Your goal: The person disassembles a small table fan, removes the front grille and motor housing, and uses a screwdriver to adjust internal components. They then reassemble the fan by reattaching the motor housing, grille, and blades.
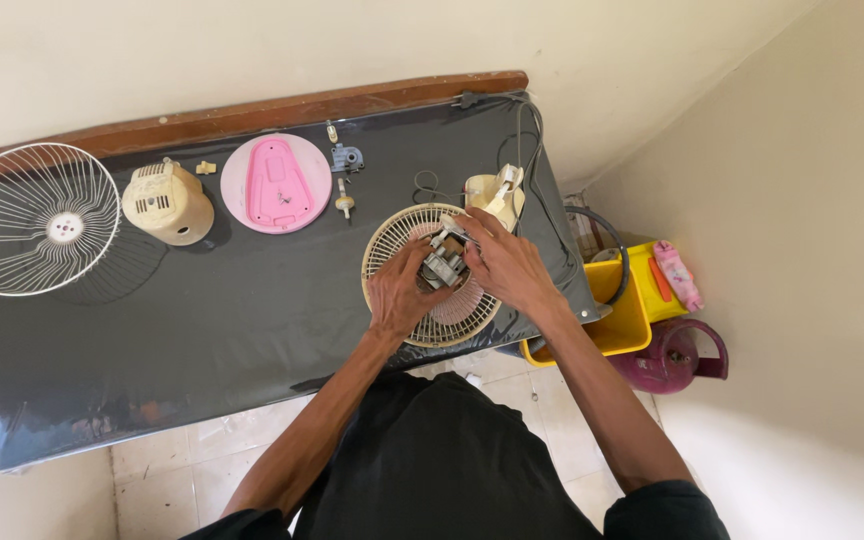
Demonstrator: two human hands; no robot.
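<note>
Black plastic sheeting covers the surface (202,330), which carries fan parts, listed from its left edge across to the cream rear fan guard, the landmark.

White wire front grille (34,219): round, far left of the guard, overhanging the surface's left edge.
Cream ribbed motor cover (166,203): dome-shaped, well left of the guard, beside the grille.
Pink round plastic base plate (275,183): up and left of the guard, flat on the sheeting.
Small grey metal bracket (346,157) and cream knob (345,204): just right of the pink plate, up and left of the guard.
Cream round rear fan guard (392,240): lies flat near the surface's front right.
Left hand (400,290): rests on the guard's left half, fingers curled against the motor.
Grey metal fan motor (443,264): sits at the guard's centre, gripped between both hands.
Right hand (508,265): on the guard's right half, fingers closed on the motor.
Cream switch housing (494,194): just behind the guard.
Yellow plastic bin (620,322): right of the guard, on the floor.
</note>
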